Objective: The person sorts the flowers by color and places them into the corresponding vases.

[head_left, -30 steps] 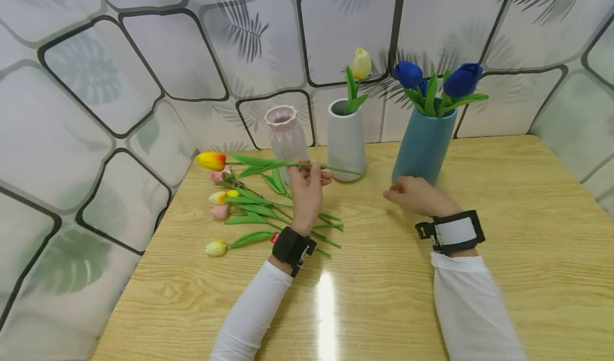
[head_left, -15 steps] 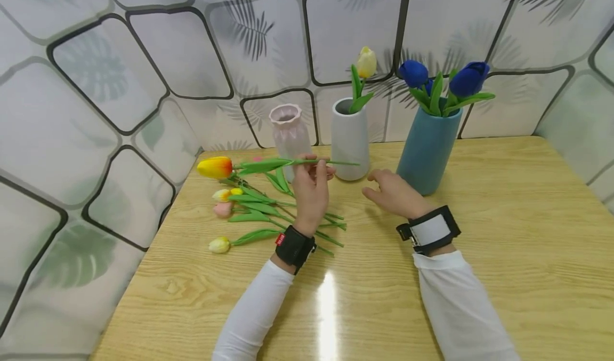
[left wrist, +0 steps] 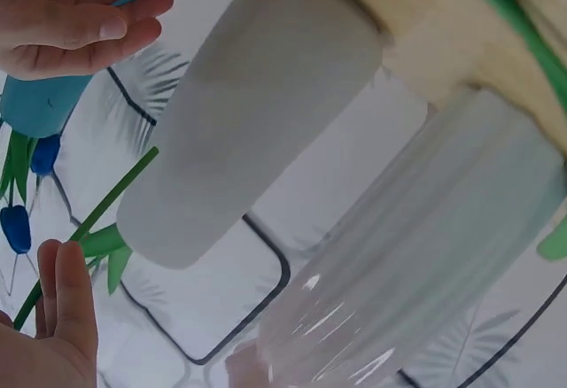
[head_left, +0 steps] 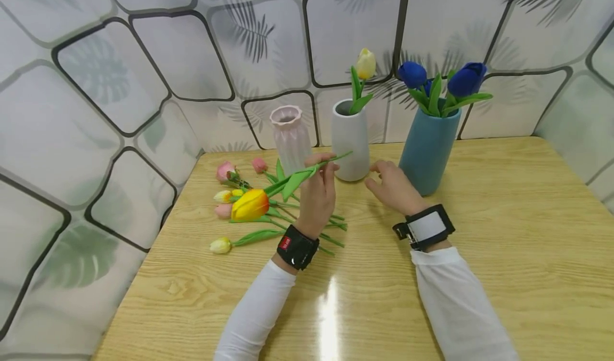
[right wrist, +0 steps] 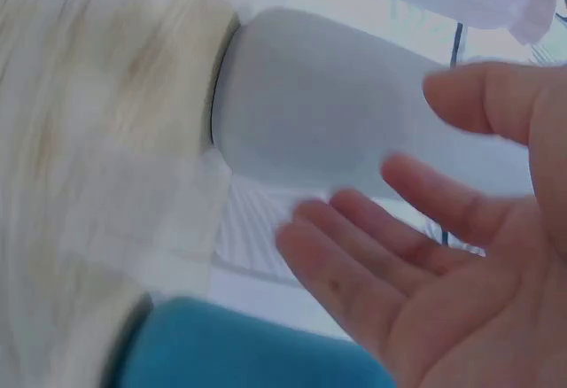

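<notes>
My left hand [head_left: 317, 201] pinches the green stem of a yellow-orange artificial tulip [head_left: 250, 205]. Its bloom tilts down toward the left over the loose flowers, while the bare stem end [left wrist: 115, 195] overlaps the white vase [head_left: 351, 150] in the head view. One pale yellow tulip [head_left: 366, 64] stands in that vase. Between the white vase and the teal vase [head_left: 427, 150], my right hand [head_left: 394, 189] hovers with nothing in it; in the right wrist view its fingers [right wrist: 341, 273] are spread and relaxed. Blue tulips [head_left: 465, 79] fill the teal vase.
A pink ruffled-rim vase [head_left: 292, 143] stands left of the white one. On the wooden table [head_left: 527, 254] lie several loose flowers, among them a white-yellow tulip [head_left: 220, 245] and a pink rose [head_left: 225, 171]. A patterned wall [head_left: 268, 41] rises behind the vases.
The yellow-orange tulip has turned in my left hand: its bloom swung down and toward me, its stem end rose. My right hand moved left from the teal vase toward the white one.
</notes>
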A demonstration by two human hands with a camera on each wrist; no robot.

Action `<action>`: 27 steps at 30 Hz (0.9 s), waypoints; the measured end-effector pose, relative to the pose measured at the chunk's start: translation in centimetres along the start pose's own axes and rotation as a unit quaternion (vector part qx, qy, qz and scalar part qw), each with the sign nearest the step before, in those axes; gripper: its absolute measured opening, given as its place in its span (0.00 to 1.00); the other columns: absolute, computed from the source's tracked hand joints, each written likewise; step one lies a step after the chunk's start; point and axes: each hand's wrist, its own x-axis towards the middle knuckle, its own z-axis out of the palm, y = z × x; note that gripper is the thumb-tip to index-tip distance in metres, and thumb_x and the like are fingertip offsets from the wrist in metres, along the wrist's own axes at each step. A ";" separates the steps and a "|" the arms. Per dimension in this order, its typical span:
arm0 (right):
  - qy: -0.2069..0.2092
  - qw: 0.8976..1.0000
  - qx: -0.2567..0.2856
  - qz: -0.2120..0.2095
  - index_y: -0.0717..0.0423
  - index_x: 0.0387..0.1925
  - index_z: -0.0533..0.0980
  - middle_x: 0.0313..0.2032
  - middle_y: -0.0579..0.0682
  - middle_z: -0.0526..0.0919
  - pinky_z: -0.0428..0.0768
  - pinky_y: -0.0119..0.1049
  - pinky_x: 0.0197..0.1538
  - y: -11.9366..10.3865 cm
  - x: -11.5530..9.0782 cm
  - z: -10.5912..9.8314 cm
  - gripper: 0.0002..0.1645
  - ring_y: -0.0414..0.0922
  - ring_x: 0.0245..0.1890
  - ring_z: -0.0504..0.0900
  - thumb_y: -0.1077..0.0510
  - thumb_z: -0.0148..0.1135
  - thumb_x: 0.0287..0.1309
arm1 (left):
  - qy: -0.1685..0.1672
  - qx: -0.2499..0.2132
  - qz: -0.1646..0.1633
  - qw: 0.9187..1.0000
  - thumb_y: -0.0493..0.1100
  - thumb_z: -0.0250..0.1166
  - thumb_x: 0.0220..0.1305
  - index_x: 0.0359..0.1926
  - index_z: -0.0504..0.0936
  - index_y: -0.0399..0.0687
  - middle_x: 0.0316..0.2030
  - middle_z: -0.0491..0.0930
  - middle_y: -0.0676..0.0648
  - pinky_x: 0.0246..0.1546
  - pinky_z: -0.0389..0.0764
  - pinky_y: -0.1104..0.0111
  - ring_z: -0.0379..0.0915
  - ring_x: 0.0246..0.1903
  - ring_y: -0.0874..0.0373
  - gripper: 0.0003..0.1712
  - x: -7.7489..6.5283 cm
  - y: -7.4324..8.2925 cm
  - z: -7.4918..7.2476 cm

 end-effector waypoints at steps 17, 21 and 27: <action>0.174 0.979 0.105 -0.033 0.58 0.78 0.37 0.69 0.73 0.47 0.65 0.63 0.65 -1.4 2.3 3.6 0.59 0.68 0.68 0.58 0.60 0.67 0.60 | 0.035 0.123 0.113 0.985 0.31 0.53 0.74 0.51 0.70 0.33 0.39 0.78 0.38 0.39 0.80 0.68 0.80 0.35 0.51 0.08 6.8 0.0 -2.7; 0.213 0.972 0.092 -0.040 0.53 0.78 0.34 0.70 0.70 0.45 0.63 0.63 0.66 -1.7 3.4 3.4 0.66 0.67 0.70 0.54 0.62 0.72 0.55 | 0.001 0.130 0.072 0.989 0.35 0.48 0.78 0.52 0.70 0.35 0.39 0.79 0.39 0.37 0.79 0.66 0.78 0.34 0.51 0.09 8.4 0.0 -2.4; 0.209 0.973 0.095 -0.023 0.48 0.79 0.32 0.72 0.71 0.45 0.66 0.63 0.64 -2.0 4.4 3.2 0.66 0.69 0.68 0.59 0.62 0.70 0.57 | -0.049 0.171 0.010 0.984 0.39 0.46 0.79 0.55 0.72 0.35 0.49 0.79 0.39 0.31 0.79 0.67 0.78 0.32 0.51 0.14 10.1 -0.1 -1.9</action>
